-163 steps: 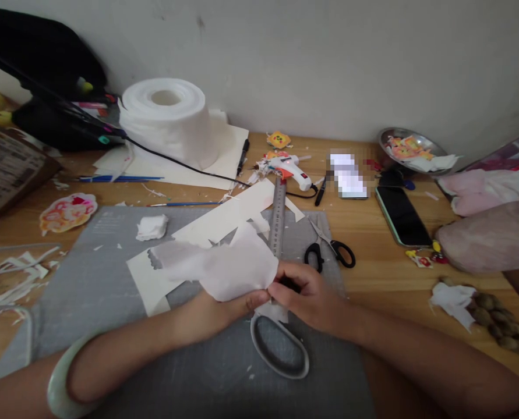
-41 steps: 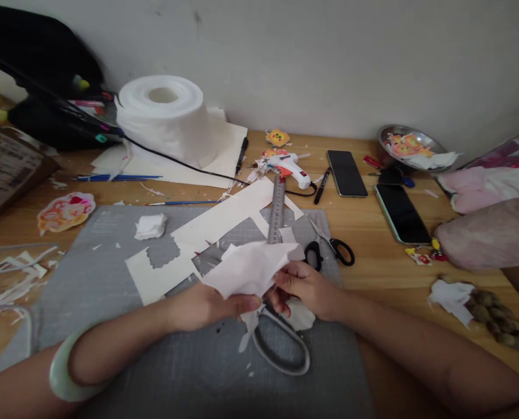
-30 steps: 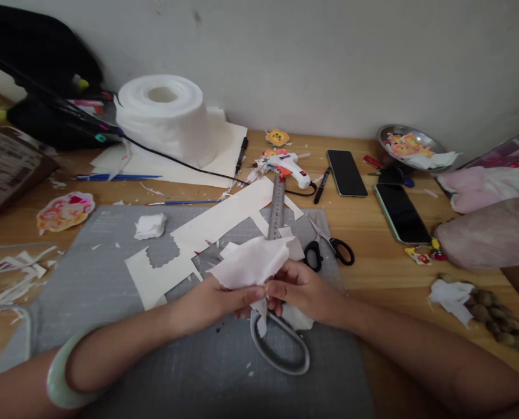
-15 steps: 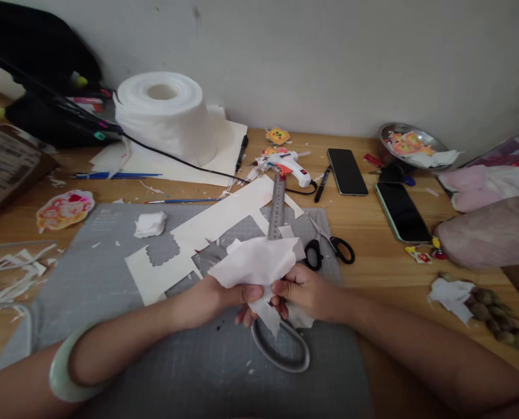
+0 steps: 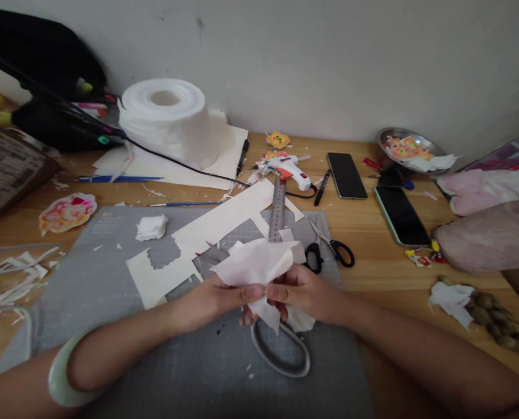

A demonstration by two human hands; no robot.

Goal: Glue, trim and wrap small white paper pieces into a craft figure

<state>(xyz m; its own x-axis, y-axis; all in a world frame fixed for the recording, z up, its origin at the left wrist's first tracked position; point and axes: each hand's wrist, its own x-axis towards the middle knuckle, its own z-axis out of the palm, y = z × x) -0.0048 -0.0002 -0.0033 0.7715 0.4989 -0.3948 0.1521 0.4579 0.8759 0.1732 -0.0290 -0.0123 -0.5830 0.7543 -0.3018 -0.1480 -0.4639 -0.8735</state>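
My left hand [image 5: 239, 299] and my right hand [image 5: 296, 293] meet thumb to thumb over the grey cutting mat [image 5: 189, 372]. Both pinch a crumpled piece of white tissue [image 5: 257, 261], which fans out above the thumbs while a torn-looking tail hangs below. Under the hands shows a large grey loop handle [image 5: 305, 361]; whatever it belongs to is hidden. Just beyond lie a steel ruler [image 5: 277, 212], cut white card [image 5: 224, 221] and, to the right, black-handled scissors [image 5: 329, 244]. A folded white wad [image 5: 151, 227] sits on the mat at left.
At the back stand a white tissue roll [image 5: 167, 128], a glue gun [image 5: 285, 169] and a metal bowl [image 5: 416, 163] of paper cut-outs. Two phones [image 5: 346, 174], brushes [image 5: 184, 203] and a marker [image 5: 322, 187] lie about. Paper scraps [image 5: 18, 273] cover the left; round brown fruit [image 5: 497, 320] lies right.
The thumbs have come closer together on the tissue, and its upper part has shifted shape slightly. The whole view has moved a little; the other things stay put.
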